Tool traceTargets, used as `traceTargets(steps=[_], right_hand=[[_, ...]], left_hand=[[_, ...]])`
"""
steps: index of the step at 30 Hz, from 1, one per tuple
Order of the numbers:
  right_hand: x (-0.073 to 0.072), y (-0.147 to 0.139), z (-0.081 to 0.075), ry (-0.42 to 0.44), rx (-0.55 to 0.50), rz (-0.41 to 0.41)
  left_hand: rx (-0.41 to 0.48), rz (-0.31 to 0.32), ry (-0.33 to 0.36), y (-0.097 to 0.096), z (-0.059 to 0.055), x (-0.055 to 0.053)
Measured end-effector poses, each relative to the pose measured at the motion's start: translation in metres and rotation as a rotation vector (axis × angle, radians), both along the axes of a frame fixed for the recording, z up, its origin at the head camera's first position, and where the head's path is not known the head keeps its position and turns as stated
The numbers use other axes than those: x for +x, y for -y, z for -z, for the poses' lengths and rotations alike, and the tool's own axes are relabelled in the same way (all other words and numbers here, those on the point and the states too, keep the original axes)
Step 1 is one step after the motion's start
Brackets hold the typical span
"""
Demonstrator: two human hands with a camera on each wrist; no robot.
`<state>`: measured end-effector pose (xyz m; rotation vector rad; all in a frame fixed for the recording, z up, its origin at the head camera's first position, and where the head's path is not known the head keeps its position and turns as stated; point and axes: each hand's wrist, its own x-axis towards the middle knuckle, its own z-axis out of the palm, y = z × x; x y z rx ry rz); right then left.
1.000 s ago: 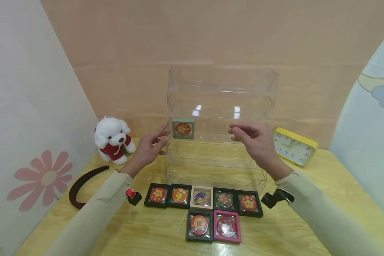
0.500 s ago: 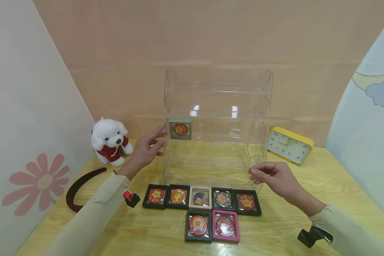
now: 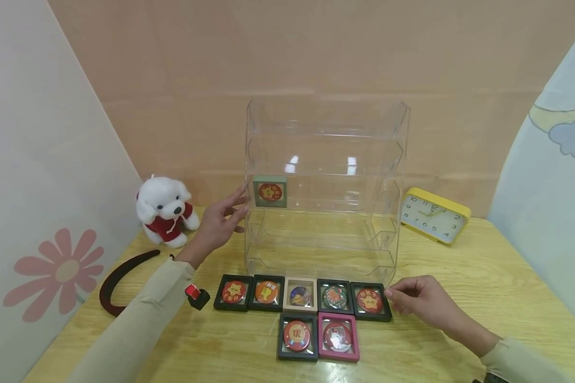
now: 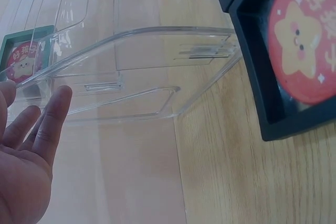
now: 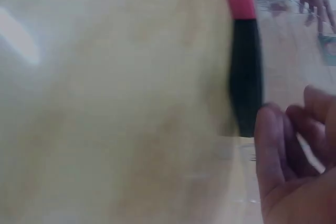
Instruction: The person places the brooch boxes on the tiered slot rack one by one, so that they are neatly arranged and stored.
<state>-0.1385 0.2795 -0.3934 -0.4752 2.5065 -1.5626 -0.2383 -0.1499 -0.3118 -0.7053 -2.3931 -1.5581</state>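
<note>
A clear acrylic tiered display rack (image 3: 322, 159) stands mid-table. My left hand (image 3: 220, 221) rests its fingertips at the rack's left side, fingers extended. Right behind that side, on a middle tier, a green-framed badge (image 3: 270, 192) stands upright; the left wrist view shows it beyond the fingers (image 4: 50, 124). In front of the rack lies a row of square-framed badges. My right hand (image 3: 424, 303) is at the row's right end, its thumb and bent fingers right at the edge of a black-framed red star badge (image 3: 371, 301). In the right wrist view, the thumb (image 5: 270, 140) overlaps that frame's corner.
In the front row lie a black-framed badge (image 3: 297, 337) and a pink-framed badge (image 3: 338, 337). A white plush dog (image 3: 165, 210) and a dark curved band (image 3: 120, 282) are at left. A yellow clock (image 3: 435, 215) stands to the right of the rack.
My right hand has come down from in front of the rack's middle tier to the right end of the badge row. My left hand has stayed at the rack's side.
</note>
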Motion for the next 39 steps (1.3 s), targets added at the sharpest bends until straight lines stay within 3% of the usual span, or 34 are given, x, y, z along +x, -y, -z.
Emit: traceTargets(steps=[5, 20, 28, 39], right_hand=[[0.003, 0.001, 0.012, 0.067, 0.054, 0.065], [0.001, 0.011, 0.014, 0.106, 0.082, 0.12], [0.004, 0.013, 0.014, 0.154, 0.05, 0.136], [0.009, 0.015, 0.012, 0.159, 0.067, 0.121]], left_hand=[[0.002, 0.007, -0.002, -0.001, -0.002, 0.002], [-0.007, -0.006, -0.024, -0.001, -0.001, 0.002], [0.02, -0.001, -0.019, 0.008, 0.023, -0.021], [0.022, 0.002, -0.059, 0.01, 0.03, -0.025]])
